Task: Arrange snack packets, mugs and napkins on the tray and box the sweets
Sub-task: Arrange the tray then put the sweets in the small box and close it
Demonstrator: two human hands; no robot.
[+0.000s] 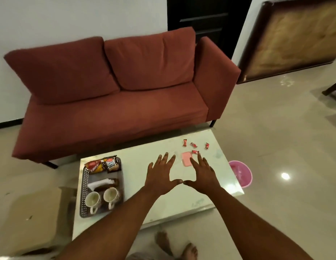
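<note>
My left hand [159, 173] and my right hand [202, 173] hover spread flat over the white table [182, 201], thumbs touching, holding nothing. Just beyond my right fingertips lies a small pink box [186, 158]. Several red wrapped sweets [193, 145] lie scattered past it; one sweet [195, 152] sits at the box's far corner. On the left, a dark patterned tray [84, 184] holds two snack packets [103, 164], white napkins [99, 183] and two white mugs [101, 198].
A red sofa [114, 102] stands behind the table. A pink bucket [242, 173] sits on the floor to the right of the table. My bare feet [176, 246] are on the floor below. A framed board [294, 38] leans against the far wall.
</note>
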